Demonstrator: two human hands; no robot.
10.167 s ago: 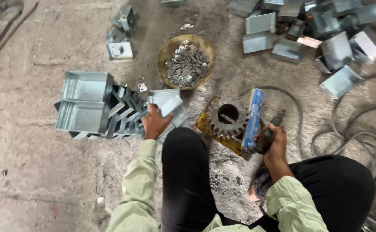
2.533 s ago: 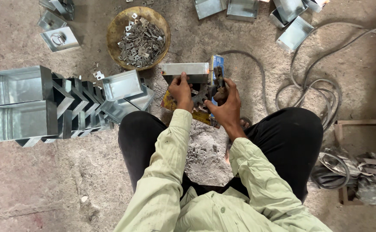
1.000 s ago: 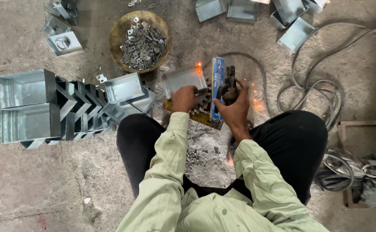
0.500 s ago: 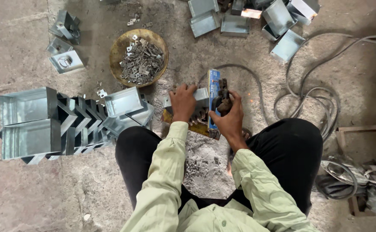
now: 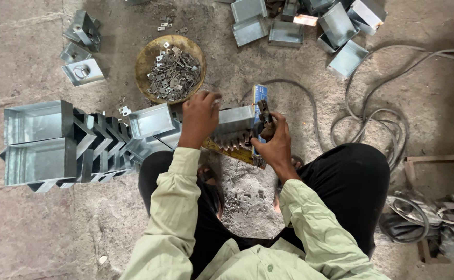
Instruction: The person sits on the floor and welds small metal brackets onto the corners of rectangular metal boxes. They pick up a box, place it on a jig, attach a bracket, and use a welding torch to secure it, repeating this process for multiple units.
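Note:
I squat on a dusty concrete floor. My left hand (image 5: 198, 116) grips a shiny metal box (image 5: 235, 119) and holds it on a toothed gear (image 5: 232, 141) that lies on a yellow block. My right hand (image 5: 274, 145) is closed around a dark welding electrode holder (image 5: 265, 118), whose tip sits at the right end of the box. A blue flat packet (image 5: 258, 98) lies just behind the box. No sparks show at the tip.
A round pan of small metal pieces (image 5: 171, 67) sits beyond my left hand. Rows of nested metal boxes (image 5: 56, 142) lie on the left, loose boxes (image 5: 336, 26) at the top. Cables (image 5: 377, 114) coil on the right, ash heaps between my knees.
A second ago orange sparks flew at the box; now there are none. My left hand has shifted its grip on the box, and my head has moved back, widening the view.

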